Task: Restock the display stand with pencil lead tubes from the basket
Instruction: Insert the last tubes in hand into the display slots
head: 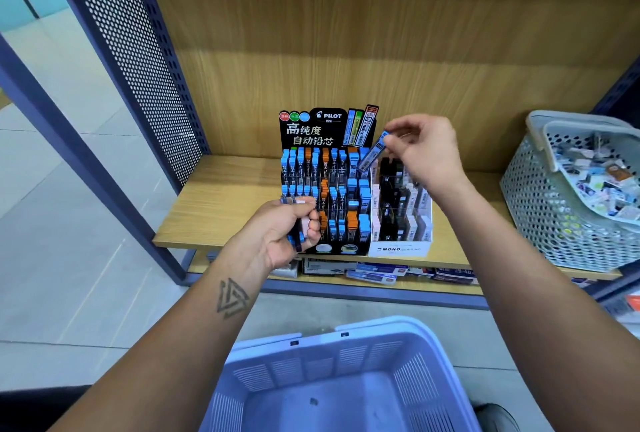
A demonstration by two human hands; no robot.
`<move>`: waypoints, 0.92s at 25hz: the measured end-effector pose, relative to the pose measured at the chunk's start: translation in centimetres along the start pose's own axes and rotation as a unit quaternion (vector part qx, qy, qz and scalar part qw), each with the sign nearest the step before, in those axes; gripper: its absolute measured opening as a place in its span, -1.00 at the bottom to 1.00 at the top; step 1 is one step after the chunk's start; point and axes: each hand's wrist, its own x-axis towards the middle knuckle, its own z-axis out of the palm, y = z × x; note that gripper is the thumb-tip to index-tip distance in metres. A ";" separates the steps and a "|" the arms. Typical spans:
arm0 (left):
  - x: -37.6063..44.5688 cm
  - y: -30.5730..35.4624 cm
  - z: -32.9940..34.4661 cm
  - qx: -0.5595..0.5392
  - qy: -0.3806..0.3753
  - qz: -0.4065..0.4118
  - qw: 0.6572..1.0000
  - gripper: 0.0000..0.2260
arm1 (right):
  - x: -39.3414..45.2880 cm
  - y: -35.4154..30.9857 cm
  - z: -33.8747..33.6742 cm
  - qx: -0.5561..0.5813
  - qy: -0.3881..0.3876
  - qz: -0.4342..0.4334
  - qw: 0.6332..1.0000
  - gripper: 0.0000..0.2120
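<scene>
Blue basket [346, 379] below stocked stand [325, 189]

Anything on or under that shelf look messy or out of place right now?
Yes: on the lower shelf, below the display stand, flat packs lie jumbled at mixed angles, not lined up. The stand's tubes look upright in their slots.

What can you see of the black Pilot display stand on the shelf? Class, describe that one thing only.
The Pilot display stand looks like black printed card with a white logo and Chinese lettering on its header. Below, stepped rows hold upright lead tubes with blue and orange caps; some slots look empty. It stands upright on the wooden shelf, against a white Mono box on its right. The left hand, gripping several tubes, overlaps its lower left corner.
</scene>
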 end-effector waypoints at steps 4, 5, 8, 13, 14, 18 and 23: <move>0.7 0.8 0.5 -0.042 -0.024 0.009 0.999 -0.89 | -0.2 0.1 2.0 -0.105 -0.031 -0.063 0.992 -0.89; 0.8 0.9 0.4 -0.040 -0.026 0.012 0.999 -0.89 | -0.3 0.4 2.4 -0.116 -0.044 -0.065 0.990 -0.90; 1.1 1.2 0.1 -0.037 -0.021 0.010 0.999 -0.88 | -0.4 0.4 2.4 -0.064 -0.061 -0.047 0.995 -0.85; 1.2 0.9 -0.1 -0.037 -0.027 0.001 0.999 -0.91 | -1.0 0.7 2.8 -0.175 -0.170 -0.052 0.968 -0.90; 1.1 0.9 -0.1 -0.037 -0.028 0.002 0.999 -0.91 | -1.1 1.1 3.0 -0.193 -0.160 -0.063 0.966 -0.89; 1.2 1.0 -0.4 -0.032 -0.023 0.007 0.999 -0.92 | -1.2 2.2 3.4 -0.221 -0.123 -0.114 0.961 -0.85; 1.3 0.7 -0.4 -0.027 -0.028 0.004 0.999 -0.92 | -1.2 2.5 4.4 -0.230 -0.127 -0.126 0.957 -0.86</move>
